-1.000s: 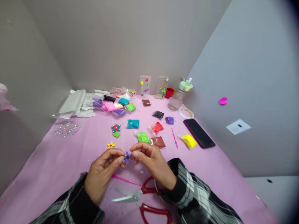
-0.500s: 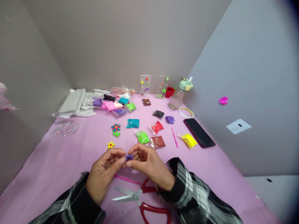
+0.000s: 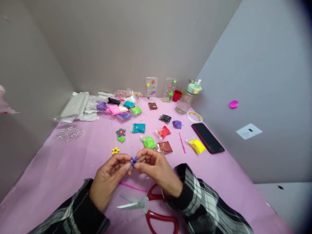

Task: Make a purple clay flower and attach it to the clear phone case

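A small purple clay flower [image 3: 134, 160] with a dark centre is pinched between the fingertips of both my hands, held just above the pink table [image 3: 60, 162]. My left hand [image 3: 110, 177] grips it from the left, my right hand [image 3: 156, 170] from the right, fingers curled. Just beyond my hands lie a green clay bag [image 3: 149, 142] and a brown clay bag [image 3: 165, 147]. A small yellow clay flower [image 3: 115, 150] and a red and teal flower with a green leaf [image 3: 121, 135] lie on the table to the left.
Red-handled scissors [image 3: 151, 208] and a pink stick [image 3: 133, 187] lie under my wrists. Further off are several clay bags, a yellow bag [image 3: 197, 146], a dark phone [image 3: 207, 138], a bottle [image 3: 187, 97], a red cup [image 3: 176, 96], decorated clear cases [image 3: 151, 87] and rhinestone stickers [image 3: 70, 134].
The purple flower has been turned and lifted slightly between my fingertips. Both hands stay in nearly the same place.
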Demonstrator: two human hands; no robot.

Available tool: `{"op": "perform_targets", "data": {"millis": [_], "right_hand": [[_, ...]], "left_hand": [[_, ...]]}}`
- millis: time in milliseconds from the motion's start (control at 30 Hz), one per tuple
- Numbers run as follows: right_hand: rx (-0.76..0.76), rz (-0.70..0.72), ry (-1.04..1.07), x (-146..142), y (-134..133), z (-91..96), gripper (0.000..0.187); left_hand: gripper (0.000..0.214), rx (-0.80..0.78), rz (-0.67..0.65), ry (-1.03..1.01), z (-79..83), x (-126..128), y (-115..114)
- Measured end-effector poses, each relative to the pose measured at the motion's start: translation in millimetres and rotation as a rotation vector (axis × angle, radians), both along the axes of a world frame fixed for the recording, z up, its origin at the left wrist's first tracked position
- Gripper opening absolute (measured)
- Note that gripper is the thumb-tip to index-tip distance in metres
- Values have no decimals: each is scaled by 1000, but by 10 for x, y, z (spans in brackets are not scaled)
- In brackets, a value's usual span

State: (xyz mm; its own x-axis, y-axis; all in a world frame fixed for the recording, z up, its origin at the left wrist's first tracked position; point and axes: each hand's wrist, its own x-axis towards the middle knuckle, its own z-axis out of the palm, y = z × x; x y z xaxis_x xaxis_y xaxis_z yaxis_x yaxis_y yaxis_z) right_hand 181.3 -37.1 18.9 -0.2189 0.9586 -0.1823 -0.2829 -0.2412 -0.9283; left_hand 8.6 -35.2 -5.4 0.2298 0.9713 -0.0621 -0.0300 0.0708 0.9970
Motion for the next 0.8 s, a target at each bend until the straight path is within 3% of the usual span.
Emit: {"op": "perform_targets", "data": {"millis": [200,367,600,800], "right_hand": [[9,7,-10,15,-5,33,27],[0,51,-4,19,-3,9,35],[15,72,-8,28,-8,-10,36],[-18,23,30,28,-1,14,33]], "left_hand": [[23,-10,-2,26,33,-29,17],[21,12,-50,56,24,-56,19],[17,-29,-36,-30,-25,-62,22],[18,-45,-64,-24,-34,-64,6]]}}
